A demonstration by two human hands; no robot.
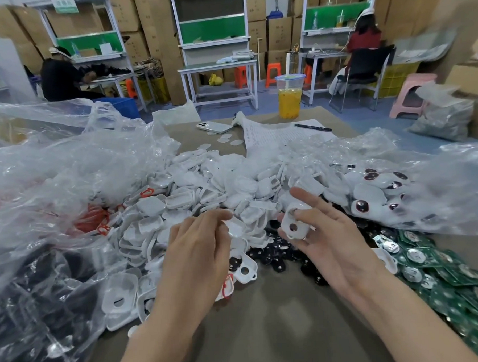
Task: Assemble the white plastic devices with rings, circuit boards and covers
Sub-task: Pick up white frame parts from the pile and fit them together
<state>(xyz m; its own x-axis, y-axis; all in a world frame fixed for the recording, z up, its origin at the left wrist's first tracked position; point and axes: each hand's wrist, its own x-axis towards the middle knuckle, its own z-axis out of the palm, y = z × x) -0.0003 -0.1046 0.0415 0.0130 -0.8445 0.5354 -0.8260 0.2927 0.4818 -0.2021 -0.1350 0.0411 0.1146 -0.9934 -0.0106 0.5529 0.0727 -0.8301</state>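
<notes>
While left grip (196,238) pinches white cover (235,227), right grip (318,232) holds holed housing (294,228).

The left hand (197,244) is held palm down, a cover (235,228) pinched in its fingers (214,216); the right hand (321,234) is turned palm up, a shell (294,229) gripped.

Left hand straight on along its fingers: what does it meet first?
The left hand meets the white cover right at its fingertips, perhaps touching it; depth is unclear. Beyond lies the white parts heap.
</notes>
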